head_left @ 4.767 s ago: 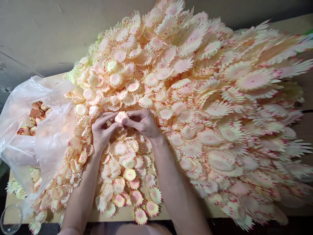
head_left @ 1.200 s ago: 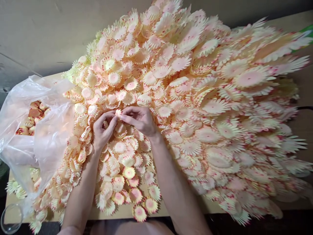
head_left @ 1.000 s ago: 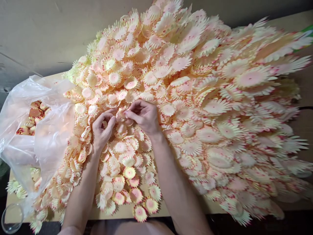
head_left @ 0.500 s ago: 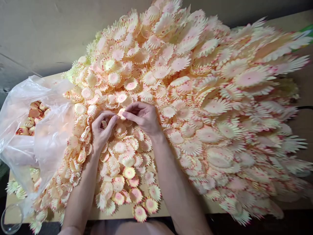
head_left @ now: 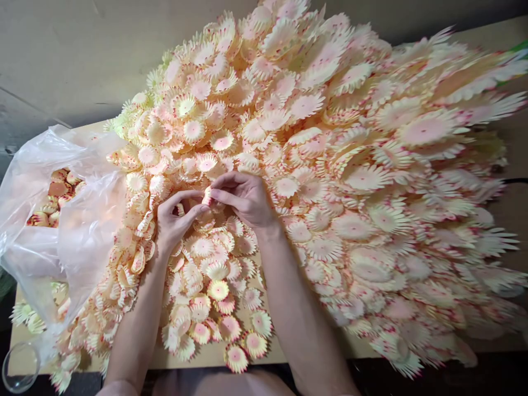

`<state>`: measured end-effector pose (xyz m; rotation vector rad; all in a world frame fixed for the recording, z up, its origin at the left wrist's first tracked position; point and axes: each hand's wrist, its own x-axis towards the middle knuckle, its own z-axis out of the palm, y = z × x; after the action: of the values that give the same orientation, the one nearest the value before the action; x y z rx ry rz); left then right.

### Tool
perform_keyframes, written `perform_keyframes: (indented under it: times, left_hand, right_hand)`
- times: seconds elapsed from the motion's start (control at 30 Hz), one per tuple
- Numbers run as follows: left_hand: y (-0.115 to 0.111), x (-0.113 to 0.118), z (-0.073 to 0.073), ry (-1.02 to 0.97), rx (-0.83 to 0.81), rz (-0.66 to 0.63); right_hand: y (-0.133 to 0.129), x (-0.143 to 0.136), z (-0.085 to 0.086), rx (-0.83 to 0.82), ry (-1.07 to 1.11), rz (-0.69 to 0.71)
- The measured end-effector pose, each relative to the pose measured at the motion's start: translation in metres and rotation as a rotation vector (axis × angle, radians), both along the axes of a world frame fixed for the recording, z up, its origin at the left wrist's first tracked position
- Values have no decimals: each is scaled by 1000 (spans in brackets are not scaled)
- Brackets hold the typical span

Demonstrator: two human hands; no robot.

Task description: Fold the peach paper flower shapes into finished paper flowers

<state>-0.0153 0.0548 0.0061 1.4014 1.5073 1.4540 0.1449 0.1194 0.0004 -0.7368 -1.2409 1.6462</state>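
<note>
Between my hands is a small fringed flower piece [head_left: 207, 195], cream with pink-tipped petals, seen nearly edge-on. My right hand [head_left: 248, 202] pinches it between thumb and forefinger. The thumb and forefinger of my left hand [head_left: 174, 219] meet its left side, with a gap between these two fingers farther back. Similar fringed pieces [head_left: 202, 247] lie loosely below and around both hands. Part of another cream piece shows behind the left thumb, and I cannot tell whether the hand touches it.
A large heap of bigger fringed flower pieces [head_left: 367, 176] spreads across the table [head_left: 264, 360] to the right and back. On the left lies a clear plastic bag [head_left: 88, 242] with darker curled pieces [head_left: 60, 190] showing. A clear round rim [head_left: 21, 367] stands at the front left corner.
The small flower piece has turned from showing its face to nearly edge-on. My left fingertips have shifted slightly right, against it. My right hand stays almost in place.
</note>
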Motion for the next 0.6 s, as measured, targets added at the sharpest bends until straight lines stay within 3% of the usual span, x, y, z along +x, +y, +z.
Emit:
perform_keyframes:
  times: [0.27,0.47,0.6]
  left_hand:
    - [1,0,-3,30,-13,29]
    - [0,-4,-2,56,62,-6]
    - [2,-7,-7,-9,101,-87]
  right_hand:
    - [3,0,-2,4,61,-152]
    - [1,0,2,-39,26,6]
    - [0,0,3,-45,21,-12]
